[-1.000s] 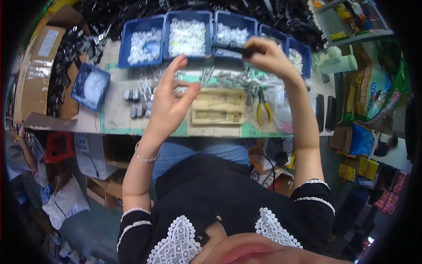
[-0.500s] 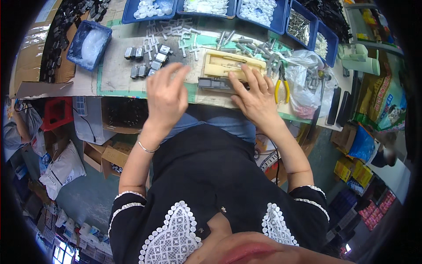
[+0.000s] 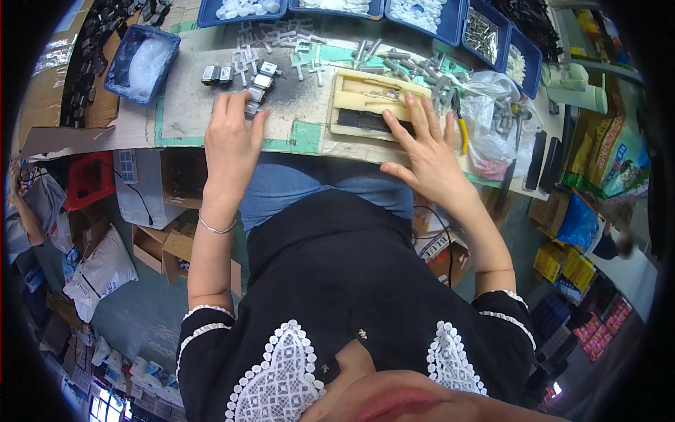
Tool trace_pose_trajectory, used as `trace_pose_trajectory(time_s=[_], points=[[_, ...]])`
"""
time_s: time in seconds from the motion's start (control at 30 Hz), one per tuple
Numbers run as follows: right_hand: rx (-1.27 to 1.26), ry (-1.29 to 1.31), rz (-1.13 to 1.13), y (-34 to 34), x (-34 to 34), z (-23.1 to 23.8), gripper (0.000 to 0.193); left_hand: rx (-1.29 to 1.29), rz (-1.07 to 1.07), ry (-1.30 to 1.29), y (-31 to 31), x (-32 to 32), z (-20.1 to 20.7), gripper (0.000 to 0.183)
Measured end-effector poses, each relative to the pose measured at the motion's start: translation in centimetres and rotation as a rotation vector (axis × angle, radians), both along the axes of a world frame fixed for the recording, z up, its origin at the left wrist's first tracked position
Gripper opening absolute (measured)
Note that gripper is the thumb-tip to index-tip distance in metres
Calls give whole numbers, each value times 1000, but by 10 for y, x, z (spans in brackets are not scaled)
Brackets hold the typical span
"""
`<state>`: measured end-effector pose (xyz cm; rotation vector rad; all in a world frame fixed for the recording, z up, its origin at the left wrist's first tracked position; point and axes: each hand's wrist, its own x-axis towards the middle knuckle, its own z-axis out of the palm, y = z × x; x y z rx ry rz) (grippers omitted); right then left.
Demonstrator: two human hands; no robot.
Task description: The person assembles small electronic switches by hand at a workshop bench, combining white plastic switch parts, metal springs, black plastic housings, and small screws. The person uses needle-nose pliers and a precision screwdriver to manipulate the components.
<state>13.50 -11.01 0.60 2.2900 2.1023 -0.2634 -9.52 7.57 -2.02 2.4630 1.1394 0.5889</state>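
My left hand [image 3: 233, 141] reaches over a small group of black-and-silver metal blocks [image 3: 261, 81] on the bench. Its thumb stands apart from the fingers, and the fingertips partly cover the nearest blocks. To the right, a cream rectangular fixture [image 3: 346, 87] lies near the bench's front edge. A long black strip [image 3: 362, 121] sits in its front part. My right hand [image 3: 432, 151] rests with spread fingers on the fixture's right end, hiding that end. Yellow-handled pliers [image 3: 463, 135] lie just beyond this hand, partly covered by it.
Blue bins [image 3: 443, 41] of white parts and metal pins line the back. Grey T-shaped pieces [image 3: 242, 60] and grey cylindrical parts [image 3: 394, 65] lie loose before them. A clear plastic bag [image 3: 485, 151] is at right; a blue tray [image 3: 112, 86] is at left.
My left hand has moved left and down onto the blocks. My right hand has spread flatter and shifted right with the fixture. Where a grey piece showed along its front, a black strip now shows.
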Motion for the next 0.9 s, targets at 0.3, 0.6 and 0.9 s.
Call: trace_pose_trajectory(time_s=[0.3,0.6,0.9], points=[[407,356,52,51,-30,17,25,-272,-8,-165,-15,15,-5,21],[395,474,58,56,-40,7,24,-91,-249,-223,-32,23,-15,23],[550,690,163,61,-40,-27,26,-901,-26,-535,-52,32,-20,23]])
